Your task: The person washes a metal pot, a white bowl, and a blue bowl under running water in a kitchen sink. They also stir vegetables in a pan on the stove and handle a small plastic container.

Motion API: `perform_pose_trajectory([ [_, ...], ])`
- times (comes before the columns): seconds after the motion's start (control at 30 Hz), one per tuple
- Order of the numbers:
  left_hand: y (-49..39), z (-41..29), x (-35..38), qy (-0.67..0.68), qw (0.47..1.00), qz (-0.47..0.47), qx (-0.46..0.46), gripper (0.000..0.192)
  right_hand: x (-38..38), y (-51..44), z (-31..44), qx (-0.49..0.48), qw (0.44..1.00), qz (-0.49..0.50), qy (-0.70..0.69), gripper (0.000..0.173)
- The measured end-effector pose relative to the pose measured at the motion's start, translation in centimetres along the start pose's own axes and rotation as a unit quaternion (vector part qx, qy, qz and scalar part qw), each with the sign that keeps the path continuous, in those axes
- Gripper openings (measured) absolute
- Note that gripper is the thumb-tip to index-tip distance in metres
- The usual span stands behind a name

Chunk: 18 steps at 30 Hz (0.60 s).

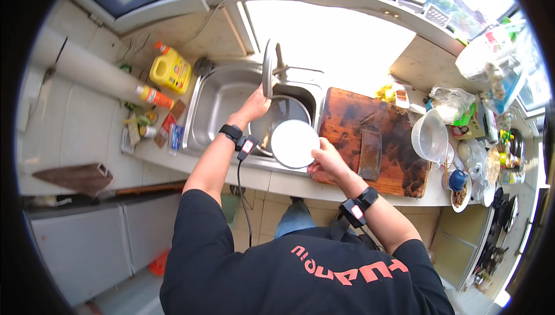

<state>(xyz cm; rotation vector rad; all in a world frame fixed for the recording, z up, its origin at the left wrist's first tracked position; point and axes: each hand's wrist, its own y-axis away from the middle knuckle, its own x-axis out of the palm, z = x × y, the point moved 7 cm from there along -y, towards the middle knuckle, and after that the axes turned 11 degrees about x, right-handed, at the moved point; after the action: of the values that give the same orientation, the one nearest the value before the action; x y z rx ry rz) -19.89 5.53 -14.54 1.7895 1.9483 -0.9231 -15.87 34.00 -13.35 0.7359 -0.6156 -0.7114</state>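
My right hand grips the edge of a round white dish, fingers below and thumb at its side. The dish hangs over the front right of a double-bowl stainless steel sink. Beneath it, a wide round metal pan sits in the right bowl, partly covered by the dish, with what looks like liquid inside. My left hand reaches over the sink to the curved metal faucet. Its fingers are partly hidden by the spout, so whether they grasp it is unclear.
Right of the sink lies a wooden cutting board with a cleaver on it. A yellow detergent jug stands at the left. A clear plastic bowl and a food dish crowd the right counter.
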Motion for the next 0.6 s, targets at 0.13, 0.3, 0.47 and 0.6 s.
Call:
perform_pose_trajectory([
  [0.13,-3.1,2.4,0.1,-0.116,0.985,0.089,0.092,0.061,2.4,-3.7,1.8,-0.018,0.996,-0.038,-0.084,0.054],
  [0.3,-3.0,5.1,-1.9,-0.059,0.992,0.110,0.013,0.036,3.3,-5.5,3.3,-0.006,0.993,-0.067,-0.094,0.065],
  [0.47,-1.8,7.5,-2.0,0.149,0.987,0.041,-0.041,0.058,4.3,-6.1,4.4,-0.018,0.995,-0.056,-0.077,0.066],
  [0.6,-0.2,9.4,-1.0,0.280,0.949,0.002,-0.144,0.055,4.4,-6.7,4.2,-0.007,0.996,-0.058,-0.070,0.067],
])
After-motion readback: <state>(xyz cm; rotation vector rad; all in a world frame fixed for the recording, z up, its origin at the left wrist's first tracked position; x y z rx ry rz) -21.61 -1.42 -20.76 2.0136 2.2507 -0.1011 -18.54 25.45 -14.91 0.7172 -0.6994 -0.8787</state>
